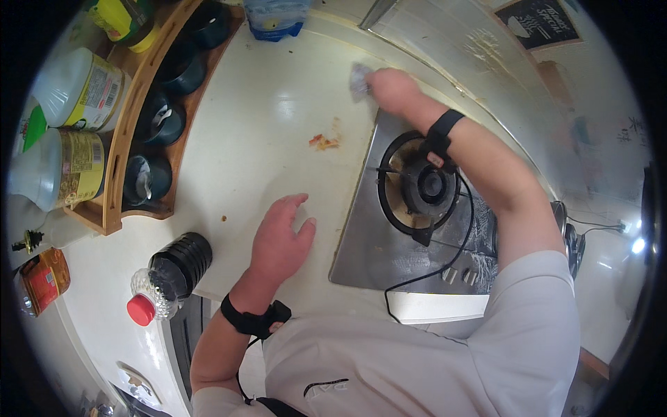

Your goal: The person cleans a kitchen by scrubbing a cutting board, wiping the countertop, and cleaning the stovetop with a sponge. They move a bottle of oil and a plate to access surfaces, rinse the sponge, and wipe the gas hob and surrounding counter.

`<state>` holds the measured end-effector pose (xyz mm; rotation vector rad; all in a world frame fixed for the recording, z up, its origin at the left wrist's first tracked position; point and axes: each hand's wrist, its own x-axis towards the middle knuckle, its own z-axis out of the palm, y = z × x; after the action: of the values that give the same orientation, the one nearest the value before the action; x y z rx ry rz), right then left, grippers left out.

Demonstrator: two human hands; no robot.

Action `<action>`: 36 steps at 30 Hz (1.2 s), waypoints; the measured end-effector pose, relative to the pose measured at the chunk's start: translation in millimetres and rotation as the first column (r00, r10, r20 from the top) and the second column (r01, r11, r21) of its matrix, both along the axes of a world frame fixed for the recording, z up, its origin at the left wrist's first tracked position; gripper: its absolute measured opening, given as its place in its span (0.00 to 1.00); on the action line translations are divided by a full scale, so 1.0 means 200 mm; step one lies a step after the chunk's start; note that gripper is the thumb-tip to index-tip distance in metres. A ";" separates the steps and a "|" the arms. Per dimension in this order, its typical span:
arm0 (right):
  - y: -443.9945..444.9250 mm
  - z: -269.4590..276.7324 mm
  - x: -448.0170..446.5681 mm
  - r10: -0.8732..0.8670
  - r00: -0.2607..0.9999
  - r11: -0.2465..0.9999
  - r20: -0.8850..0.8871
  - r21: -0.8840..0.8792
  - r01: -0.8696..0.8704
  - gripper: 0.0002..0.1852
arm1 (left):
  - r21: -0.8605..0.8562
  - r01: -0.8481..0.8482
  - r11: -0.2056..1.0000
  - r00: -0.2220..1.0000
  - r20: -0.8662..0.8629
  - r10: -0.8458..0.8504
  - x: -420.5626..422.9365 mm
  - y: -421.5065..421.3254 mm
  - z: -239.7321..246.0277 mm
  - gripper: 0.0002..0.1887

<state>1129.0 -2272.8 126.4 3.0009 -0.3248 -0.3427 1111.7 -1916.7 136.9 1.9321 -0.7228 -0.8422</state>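
My right hand (392, 89) reaches to the back of the white countertop (250, 130), beyond the stove's corner. It grips a crumpled, pale grey wad (359, 82), blurred, perhaps a cloth or steel-wool scrubber, against the counter. Over the front of the counter hovers my left hand (281, 237), fingers apart and holding nothing. An orange-brown food smear (324, 140) lies on the counter between the two hands. Under my right forearm is the gas stove (359, 229) with its round burner (431, 182) and black pan support. Whitish residue streaks its steel top near the knobs (458, 275).
On the left, a wooden rack (115, 172) holds dark seasoning bowls (148, 177) and large plastic jars (81, 167). A red-capped bottle of dark liquid (180, 266) stands at the counter's left front. A blue-and-clear plastic bag (276, 18) sits at the back. A black cable (464, 245) crosses the stove.
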 end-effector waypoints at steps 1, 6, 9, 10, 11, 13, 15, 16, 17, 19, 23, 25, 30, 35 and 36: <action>0.07 -0.01 0.00 0.002 1.000 1.000 0.024 -0.006 -0.002 0.09 | -0.007 0.000 1.000 1.000 -0.006 0.000 0.00 0.00 0.00 0.21; 0.45 -0.07 -0.09 0.256 0.941 0.899 0.222 0.304 -0.317 0.07 | -0.021 0.053 0.998 0.995 0.089 -0.051 0.00 -0.02 0.04 0.21; 0.44 0.02 -0.13 0.196 0.940 0.875 0.279 0.383 -0.296 0.07 | -0.032 0.040 0.999 0.996 0.086 -0.037 0.02 0.00 0.06 0.21; 0.38 0.06 -0.14 0.138 0.925 0.882 0.353 0.380 -0.277 0.07 | -0.034 0.031 0.999 0.996 0.090 -0.028 0.03 0.01 0.06 0.21; 0.27 0.11 -0.10 -0.114 0.959 0.929 0.259 0.370 0.010 0.07 | -0.032 0.019 0.999 0.996 0.091 -0.016 0.03 0.03 0.06 0.21; 0.04 0.18 -0.03 -0.188 0.921 0.979 0.340 0.143 0.146 0.08 | -0.033 -0.021 0.999 0.996 0.090 0.024 0.03 0.06 0.05 0.21; -0.12 0.14 0.04 -0.145 0.960 0.989 0.239 0.075 0.131 0.09 | -0.033 -0.049 0.998 0.994 0.093 0.052 0.03 0.10 0.03 0.20; -0.18 0.11 0.09 -0.152 0.967 0.988 0.206 0.062 0.143 0.10 | -0.035 -0.051 0.998 0.993 0.104 0.055 0.02 0.12 0.03 0.20; -0.19 0.06 0.12 -0.158 0.983 0.986 0.098 0.072 0.151 0.10 | -0.028 -0.052 0.998 0.992 0.110 0.055 0.02 0.15 0.02 0.20; -0.12 -0.06 0.16 -0.123 0.982 0.992 0.145 0.057 0.115 0.11 | -0.022 -0.058 0.998 0.993 0.098 0.060 0.02 0.18 0.00 0.20; 0.23 -0.12 0.08 0.083 0.969 0.970 0.234 0.204 -0.133 0.08 | -0.036 -0.049 0.998 0.992 0.115 0.053 0.03 0.21 0.00 0.20; 0.41 -0.09 -0.01 0.261 0.949 0.882 0.180 0.355 -0.310 0.08 | -0.044 -0.047 0.998 0.989 0.135 0.053 0.03 0.21 0.01 0.20; 0.34 0.09 0.01 -0.145 0.940 0.949 0.310 0.313 0.044 0.09 | -0.005 -0.100 0.995 0.991 0.085 0.100 0.04 0.26 0.03 0.21; 0.04 0.01 0.44 -0.242 0.957 0.970 0.158 0.059 0.236 0.11 | 0.020 -0.106 0.994 0.978 0.183 0.101 0.02 0.41 0.02 0.21; 0.03 -0.03 0.51 -0.137 0.970 0.990 0.202 0.014 0.137 0.11 | 0.023 -0.103 0.994 0.975 0.200 0.097 0.01 0.43 0.01 0.21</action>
<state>1230.1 -2265.9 120.2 3.0259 -0.5523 -0.0456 1114.0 -1829.9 139.1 2.0843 -0.7252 -0.6089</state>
